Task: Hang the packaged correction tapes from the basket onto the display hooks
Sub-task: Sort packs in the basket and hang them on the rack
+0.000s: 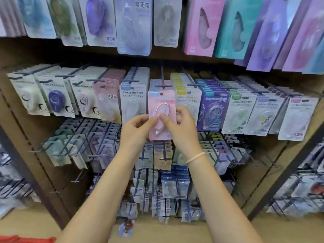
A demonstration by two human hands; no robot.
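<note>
Left hand (135,130) raised at centre frame, fingers (152,119) curled, pinching the left edge of a pink correction tape package (162,109) between thumb and fingertips. Right hand (180,125) opposite, thumb laid across the front of the clear blister, remaining fingers wrapped behind the right edge of the card. Both grips closed on the same package; no fingers spread. Pale band (195,157) around the right wrist.

Package: upright pink card, oval transparent blister at its middle enclosing a pale tape dispenser, small dark hang hole near the top edge. Held in front of the middle row of the display, directly before a stack of similar pink-topped cards on a dark hook (162,77); hole just below the hook's front end, whether threaded onto it cannot be told.

Neighbouring stacks in the same row: white card with blue header (133,100) just left, yellow-headed card (188,99) and purple patterned card (213,113) just right. Larger packages in lilac, pink and teal hanging in the upper row (134,25). Lower rows of hooks carrying smaller packets, partly hidden behind the forearms. Basket not visible.
</note>
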